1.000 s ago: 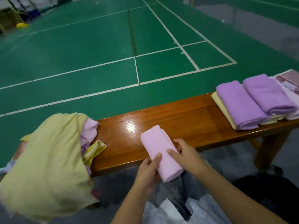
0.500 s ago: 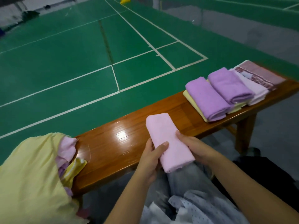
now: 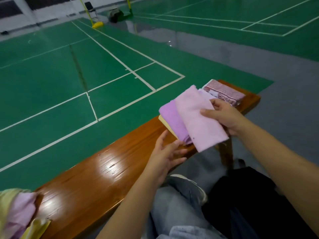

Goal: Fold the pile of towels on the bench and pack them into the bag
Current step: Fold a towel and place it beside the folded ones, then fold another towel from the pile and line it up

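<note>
My right hand [image 3: 222, 116] grips a folded pale pink towel [image 3: 196, 118] and holds it over the stack of folded towels at the bench's right end. In that stack a purple towel [image 3: 170, 118] lies on a yellow one [image 3: 166, 125], with a patterned pink towel [image 3: 224, 91] behind. My left hand [image 3: 166, 153] hovers with fingers spread just left of the stack, above the wooden bench [image 3: 103, 175], holding nothing. The unfolded pile of yellow and pink towels [image 3: 15, 213] sits at the bench's left end.
A black bag [image 3: 250, 200] lies on the grey floor below my right arm, next to my knees in grey trousers. Green court floor with white lines stretches beyond the bench. A chair and yellow net post stand far back.
The folded pink towel went from the bench's middle to above the stack on the right, carried by my right hand alone. My left hand let go of it. The view turned right.
</note>
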A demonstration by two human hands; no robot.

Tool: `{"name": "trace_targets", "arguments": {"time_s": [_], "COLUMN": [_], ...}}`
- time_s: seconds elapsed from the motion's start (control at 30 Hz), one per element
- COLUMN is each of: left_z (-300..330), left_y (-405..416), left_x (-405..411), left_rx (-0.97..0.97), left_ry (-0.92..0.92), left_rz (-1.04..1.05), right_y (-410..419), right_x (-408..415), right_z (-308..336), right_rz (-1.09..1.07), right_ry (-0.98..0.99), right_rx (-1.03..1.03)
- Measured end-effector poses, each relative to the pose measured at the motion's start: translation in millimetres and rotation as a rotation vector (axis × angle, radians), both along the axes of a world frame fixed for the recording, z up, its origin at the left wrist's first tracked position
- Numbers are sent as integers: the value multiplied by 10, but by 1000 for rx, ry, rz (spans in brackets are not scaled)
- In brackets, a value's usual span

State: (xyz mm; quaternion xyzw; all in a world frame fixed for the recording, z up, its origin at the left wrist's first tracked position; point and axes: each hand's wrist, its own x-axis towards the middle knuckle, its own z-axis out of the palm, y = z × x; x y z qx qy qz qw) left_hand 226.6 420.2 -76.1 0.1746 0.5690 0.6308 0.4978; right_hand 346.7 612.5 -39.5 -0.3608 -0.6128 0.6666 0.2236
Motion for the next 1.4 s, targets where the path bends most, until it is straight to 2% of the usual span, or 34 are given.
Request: {"name": "trace_targets", "arguments": {"time_s": [0.1,0.27,0.53,0.63,0.77,0.9,0.97,1.03,1.1,1.2,1.3,1.4], "left_z": [44,72,-45,-109,-183,-261,-292,-321,-332,-342,-350,-344], "left_y": [145,280,322,372,412,380,367,356,341,291,215,141], "left_x": [-20,-155,-342,-405,-430,-453,-465,-473,-487,-514,-537,-534], "left_rx": [-7,-10,-38,-46,-53,-51,-49,-46,-47,-42,-42,-34], "left_ry": [20,67,79,76,86,72,63,56,54,44,28,10], "left_rz": [-35,-40,16,33,17,12,22,36,48,75,111,135], "right_y": [458,1092,1733,1780,1819,1998,2067,2093,2104,2145,2043,1808], "right_x": [81,85,-196,-346,-496,-465,-424,-392,-366,-368,-422,-532], "right_z": [106,128,137,11,-115,-132,-198,-326,-448,-492,-375,-252], "right_rz": [-122,-211,-140,-47,68,119,122,154,140,61,11,-22], "right_ry": [16,-131,-466,-604,-591,-427,-404,-450,-557,-667,-790,-719], "right_rx": [72,186,625,693,563,207,90,11,16,193,556,835]}}
